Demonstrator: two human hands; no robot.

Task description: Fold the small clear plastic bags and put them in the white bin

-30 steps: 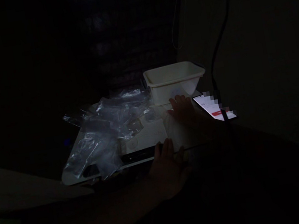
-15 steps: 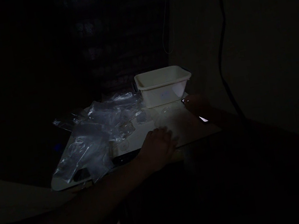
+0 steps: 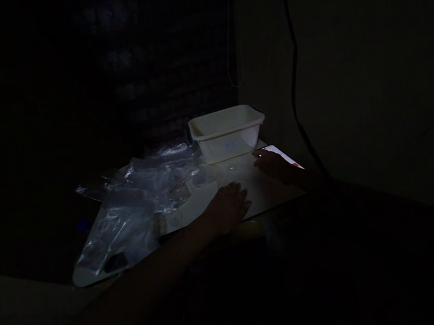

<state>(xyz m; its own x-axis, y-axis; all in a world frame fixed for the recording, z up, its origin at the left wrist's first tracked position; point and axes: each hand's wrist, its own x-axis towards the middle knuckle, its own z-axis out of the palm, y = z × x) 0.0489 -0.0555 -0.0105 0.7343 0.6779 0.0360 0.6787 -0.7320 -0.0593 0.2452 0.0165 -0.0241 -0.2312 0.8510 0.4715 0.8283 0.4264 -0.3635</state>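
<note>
The scene is very dark, and only the white table (image 3: 266,197) is catching some light. From the bottom of the view the person's left forearm is reaching forward. The left hand (image 3: 228,207) is lying palm down on the surface, just behind its near edge and about at the middle. Its fingers are stretched out flat and are gripping nothing.

At the near left corner a small dark object (image 3: 114,262) is lying under clear plastic; what it is cannot be told. Above it a loose pile of clear plastic bags (image 3: 140,199) is covering the left part of the surface, from the near left corner up to the far edge. The bags are crumpled and are lying over each other.

Farther on the right, the right hand (image 3: 277,166) is resting at the right edge of the surface, with its fingers pointing to the far side. It is lying on a phone (image 3: 283,153), whose lit screen is showing past the hand, near the far right corner. Whether these fingers are closing around the phone cannot be told in this darkness.

Just behind the phone, a white plastic tub (image 3: 227,134) is standing upright at the far right corner. Behind it a dark cable (image 3: 296,89) and a thin cord (image 3: 230,56) are hanging along the wall.
</note>
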